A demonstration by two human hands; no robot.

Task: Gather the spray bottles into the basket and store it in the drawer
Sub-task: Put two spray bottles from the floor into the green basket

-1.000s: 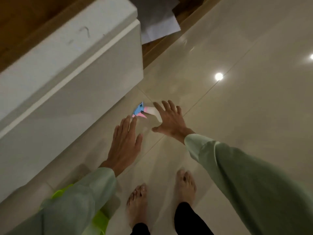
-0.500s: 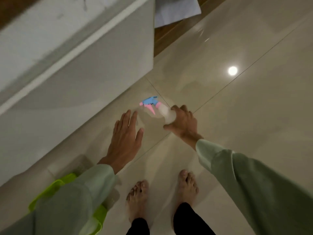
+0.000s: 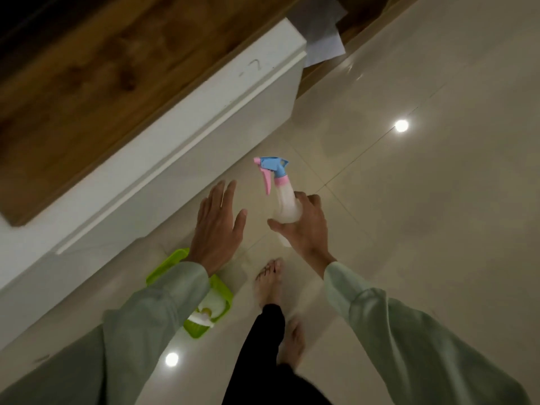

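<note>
My right hand [image 3: 304,226] grips a clear spray bottle [image 3: 285,200] by its body, held upright above the floor, its blue and pink trigger head pointing left. My left hand [image 3: 217,226] hovers flat and open beside it, holding nothing. Below my left forearm a lime green basket [image 3: 217,287] sits on the floor against the white cabinet; a pale bottle [image 3: 209,306] lies inside it. My sleeve hides much of the basket.
A long white drawer unit [image 3: 181,147] with a wooden top [image 3: 87,83] runs diagonally along the left. White papers [image 3: 321,39] lie past its far end. Glossy beige tiles spread to the right. My bare feet [image 3: 270,283] stand just right of the basket.
My right hand closed on the spray bottle that lay on the floor and lifted it upright. The view pulled back, bringing the green basket into sight under my left arm.
</note>
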